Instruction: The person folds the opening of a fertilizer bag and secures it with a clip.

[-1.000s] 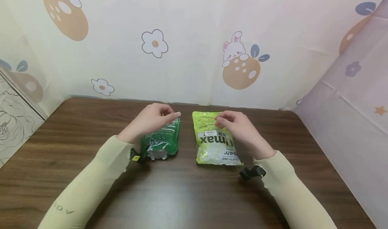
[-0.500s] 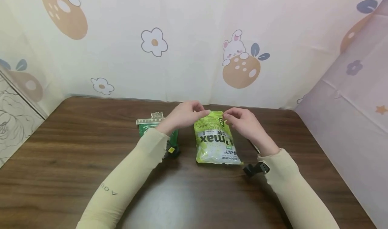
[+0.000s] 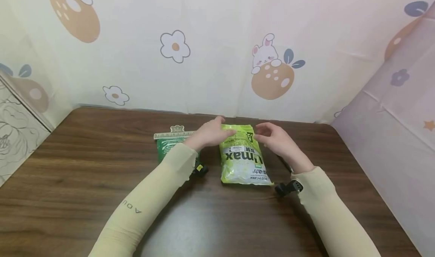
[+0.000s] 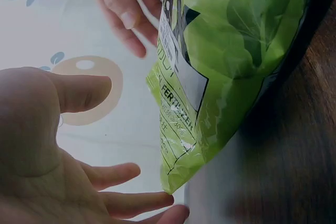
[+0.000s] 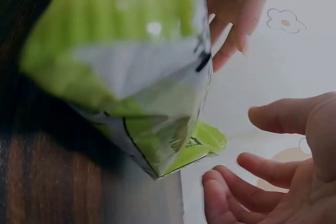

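A lime-green fertilizer bag [image 3: 240, 157] lies on the table with its printing upside down in the head view. My left hand [image 3: 211, 133] is at its far left corner, thumb and fingers spread; in the left wrist view a fingertip is right at the corner of the bag [image 4: 220, 82]. On the opposite side, my right hand [image 3: 276, 140] stays beside the far right corner with thumb and fingers apart, holding nothing. In the right wrist view, a gap shows between its fingers [image 5: 252, 187] and the bag.
Left of the bag lies a dark green pouch [image 3: 166, 146], partly hidden by my left arm. An ornate pale clip [image 3: 175, 135] spans its far edge. A thin dark stick [image 3: 284, 164] lies near my right wrist. A patterned curtain [image 3: 210, 79] hangs behind the table.
My left hand has moved right from the green pouch to the fertilizer bag, bringing the clip into view. Fingers of both hands have spread, and my right hand has shifted slightly right.
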{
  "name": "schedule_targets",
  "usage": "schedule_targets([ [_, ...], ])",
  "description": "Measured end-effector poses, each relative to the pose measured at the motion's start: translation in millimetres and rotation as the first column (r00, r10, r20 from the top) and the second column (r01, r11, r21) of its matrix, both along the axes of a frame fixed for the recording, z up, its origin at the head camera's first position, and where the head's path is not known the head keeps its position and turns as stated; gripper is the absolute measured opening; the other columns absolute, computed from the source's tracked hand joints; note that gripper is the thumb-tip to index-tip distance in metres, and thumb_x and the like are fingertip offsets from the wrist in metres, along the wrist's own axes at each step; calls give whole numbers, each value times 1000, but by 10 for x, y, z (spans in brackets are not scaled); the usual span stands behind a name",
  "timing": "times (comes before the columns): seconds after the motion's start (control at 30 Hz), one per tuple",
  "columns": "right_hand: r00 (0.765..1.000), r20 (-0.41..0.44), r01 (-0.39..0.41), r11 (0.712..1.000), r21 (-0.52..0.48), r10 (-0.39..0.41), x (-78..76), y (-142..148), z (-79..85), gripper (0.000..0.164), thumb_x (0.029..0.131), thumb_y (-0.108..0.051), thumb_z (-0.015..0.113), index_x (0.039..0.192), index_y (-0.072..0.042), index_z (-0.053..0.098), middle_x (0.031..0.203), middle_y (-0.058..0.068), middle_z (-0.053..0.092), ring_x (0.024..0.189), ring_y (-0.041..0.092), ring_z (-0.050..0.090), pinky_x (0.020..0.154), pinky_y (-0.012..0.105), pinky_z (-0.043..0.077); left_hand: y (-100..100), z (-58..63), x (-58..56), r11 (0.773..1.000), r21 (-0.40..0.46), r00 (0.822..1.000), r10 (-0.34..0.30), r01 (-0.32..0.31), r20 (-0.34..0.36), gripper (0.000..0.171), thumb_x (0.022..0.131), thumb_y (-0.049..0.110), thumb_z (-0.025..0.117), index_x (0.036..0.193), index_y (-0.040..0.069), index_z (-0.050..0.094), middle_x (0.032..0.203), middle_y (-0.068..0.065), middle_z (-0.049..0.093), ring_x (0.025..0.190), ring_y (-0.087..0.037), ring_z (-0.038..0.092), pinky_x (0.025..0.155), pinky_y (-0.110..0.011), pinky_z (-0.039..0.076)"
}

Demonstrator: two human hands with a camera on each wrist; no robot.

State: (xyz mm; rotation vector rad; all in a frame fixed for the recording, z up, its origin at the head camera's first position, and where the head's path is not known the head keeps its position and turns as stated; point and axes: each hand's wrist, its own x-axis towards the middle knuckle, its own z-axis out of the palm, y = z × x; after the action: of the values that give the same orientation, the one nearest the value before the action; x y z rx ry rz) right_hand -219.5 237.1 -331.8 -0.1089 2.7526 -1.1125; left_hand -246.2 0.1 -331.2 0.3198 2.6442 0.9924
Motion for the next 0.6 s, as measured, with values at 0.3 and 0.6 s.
schedule_targets([
  [0.3,989,144,-32,999,11,31,-41,10,-103,60,99,-30,61,146,2,41,138,23,51,112,31,60,86,42,55,-48,-11,-7,999,41,999,5,-6,42,73,96,58,54,149,10,38,149,-11,47,137,-31,43,106,-52,38],
  [0.6,978,206,-25,999,-29,30,-49,28,-190,59,98,-29,64,143,4,45,129,19,58,107,27,62,84,39,55,-94,-41,-32,999,6,999,-34,34,42,73,97,60,50,142,2,49,144,-13,52,129,-29,49,102,-48,43],
])
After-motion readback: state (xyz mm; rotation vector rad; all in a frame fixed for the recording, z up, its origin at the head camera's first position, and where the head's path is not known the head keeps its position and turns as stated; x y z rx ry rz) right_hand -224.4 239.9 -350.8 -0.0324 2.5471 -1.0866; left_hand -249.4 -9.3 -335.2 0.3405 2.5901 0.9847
